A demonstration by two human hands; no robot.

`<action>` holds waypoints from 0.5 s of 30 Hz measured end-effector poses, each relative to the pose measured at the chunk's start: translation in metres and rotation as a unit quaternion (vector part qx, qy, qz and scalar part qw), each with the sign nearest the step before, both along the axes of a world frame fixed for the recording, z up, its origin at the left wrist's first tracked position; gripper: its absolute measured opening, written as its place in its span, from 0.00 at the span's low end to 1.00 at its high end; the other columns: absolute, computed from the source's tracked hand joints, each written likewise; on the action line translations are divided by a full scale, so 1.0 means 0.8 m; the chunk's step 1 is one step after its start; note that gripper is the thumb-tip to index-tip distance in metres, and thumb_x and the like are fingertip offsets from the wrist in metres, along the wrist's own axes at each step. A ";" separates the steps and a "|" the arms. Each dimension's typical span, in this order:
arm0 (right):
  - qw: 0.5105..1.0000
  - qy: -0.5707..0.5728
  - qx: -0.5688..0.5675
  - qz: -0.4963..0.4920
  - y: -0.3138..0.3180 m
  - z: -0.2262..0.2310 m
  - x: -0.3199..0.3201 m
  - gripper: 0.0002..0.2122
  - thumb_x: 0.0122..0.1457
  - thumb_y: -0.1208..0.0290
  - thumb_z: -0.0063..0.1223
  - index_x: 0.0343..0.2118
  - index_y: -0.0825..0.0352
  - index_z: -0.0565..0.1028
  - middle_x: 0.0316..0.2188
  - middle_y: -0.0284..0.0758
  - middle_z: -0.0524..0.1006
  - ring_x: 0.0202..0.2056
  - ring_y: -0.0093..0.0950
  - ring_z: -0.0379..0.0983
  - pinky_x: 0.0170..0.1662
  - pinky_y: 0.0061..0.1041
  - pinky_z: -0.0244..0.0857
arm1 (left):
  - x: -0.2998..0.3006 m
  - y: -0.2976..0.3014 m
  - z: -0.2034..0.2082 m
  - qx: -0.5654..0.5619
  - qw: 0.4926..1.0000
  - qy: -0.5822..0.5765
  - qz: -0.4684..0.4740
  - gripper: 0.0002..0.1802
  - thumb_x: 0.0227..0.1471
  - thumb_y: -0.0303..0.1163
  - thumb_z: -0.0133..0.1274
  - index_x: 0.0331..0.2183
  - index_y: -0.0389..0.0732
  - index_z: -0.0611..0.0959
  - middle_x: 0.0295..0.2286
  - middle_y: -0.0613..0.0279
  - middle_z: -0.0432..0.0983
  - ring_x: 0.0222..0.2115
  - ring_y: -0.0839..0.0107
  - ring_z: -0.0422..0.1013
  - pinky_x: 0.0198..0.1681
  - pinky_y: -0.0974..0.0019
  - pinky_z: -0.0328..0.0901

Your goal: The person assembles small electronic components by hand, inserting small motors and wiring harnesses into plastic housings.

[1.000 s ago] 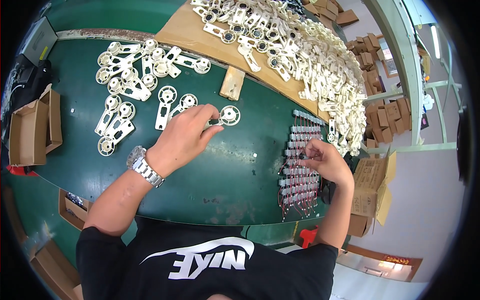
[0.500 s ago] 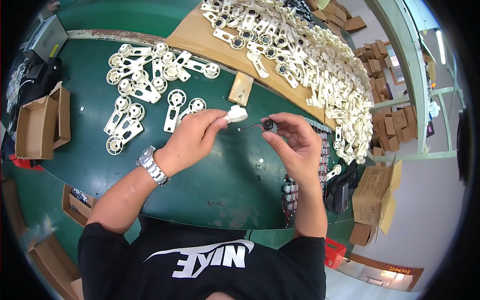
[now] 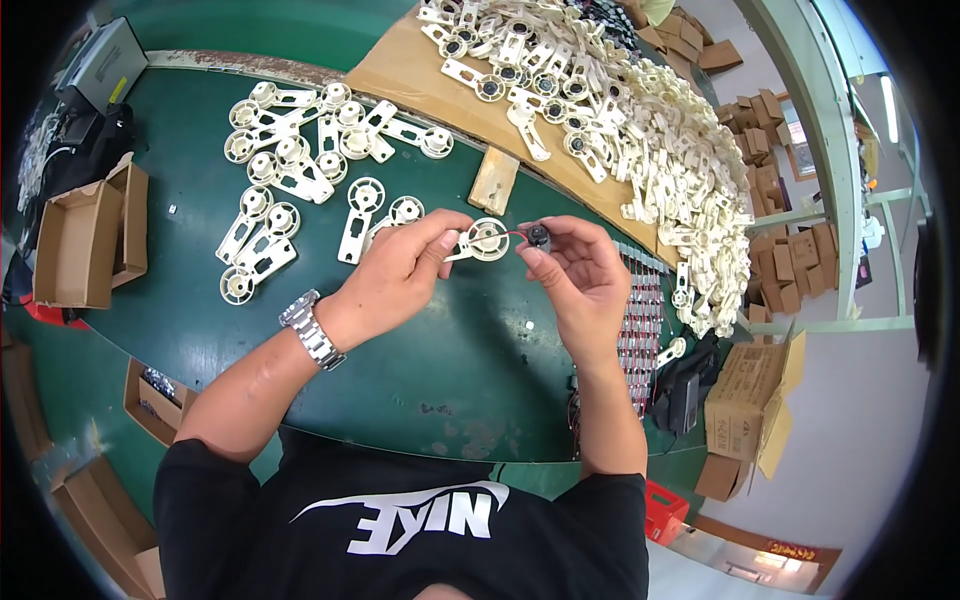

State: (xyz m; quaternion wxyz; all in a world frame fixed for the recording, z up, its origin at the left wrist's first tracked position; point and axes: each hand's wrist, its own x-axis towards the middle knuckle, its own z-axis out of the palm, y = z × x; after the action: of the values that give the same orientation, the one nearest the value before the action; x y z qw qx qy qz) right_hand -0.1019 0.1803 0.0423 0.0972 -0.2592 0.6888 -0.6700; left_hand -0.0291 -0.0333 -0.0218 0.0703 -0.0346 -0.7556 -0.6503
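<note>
My left hand (image 3: 395, 272) pinches the handle end of a cream plastic housing (image 3: 489, 240), whose round, open ring faces up. In my right hand (image 3: 580, 275), thumb and fingers grip a small black motor (image 3: 539, 237). A thin red wire (image 3: 515, 234) runs from the motor to the ring of the housing, and its end lies over the ring. The motor stays a little to the right of the housing, apart from it. Several similar cream housings (image 3: 290, 150) lie on the green table (image 3: 420, 370) beyond and left of my left hand.
A large heap of cream housings (image 3: 650, 160) covers cardboard (image 3: 420, 75) at the far right. Near it sits a small wooden block (image 3: 494, 181). Rows of wired motors (image 3: 640, 330) lie right of my right forearm. An open cardboard box (image 3: 75, 245) stands at the left edge.
The housing in my left hand has turned so its open ring faces up. My right hand has brought the motor's wire over to the ring. The view has shifted slightly.
</note>
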 end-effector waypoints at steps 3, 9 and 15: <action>1.000 0.003 0.023 -0.005 0.002 -0.002 0.001 0.16 0.62 0.87 0.62 0.53 0.73 0.74 0.46 0.39 0.82 0.46 0.22 0.79 0.47 0.21 0.75 | 0.000 0.000 0.000 0.001 1.000 0.005 0.005 0.16 0.74 0.34 0.42 0.52 0.38 0.80 0.26 0.63 0.77 0.27 0.76 0.74 0.30 0.68 0.68; 0.998 -0.027 0.050 -0.019 0.014 0.000 -0.001 0.17 0.62 0.86 0.64 0.53 0.73 0.75 0.45 0.38 0.82 0.43 0.21 0.78 0.46 0.20 0.75 | 0.002 -0.003 0.001 0.004 1.000 -0.002 0.028 0.17 0.74 0.35 0.42 0.53 0.38 0.81 0.25 0.63 0.77 0.25 0.76 0.73 0.30 0.69 0.67; 0.992 0.002 0.126 -0.019 0.019 0.002 -0.003 0.16 0.61 0.84 0.66 0.51 0.70 0.78 0.44 0.35 0.83 0.42 0.19 0.78 0.45 0.19 0.75 | 0.003 -0.001 0.004 -0.004 0.998 -0.010 0.062 0.16 0.74 0.35 0.44 0.52 0.38 0.82 0.21 0.63 0.76 0.22 0.75 0.73 0.28 0.67 0.67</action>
State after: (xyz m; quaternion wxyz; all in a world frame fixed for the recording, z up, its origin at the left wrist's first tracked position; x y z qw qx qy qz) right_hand -0.1046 0.1952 0.0438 0.1145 -0.2330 0.7726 -0.5794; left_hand -0.0267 -0.0344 -0.0187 0.1030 0.0187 -0.7593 -0.6423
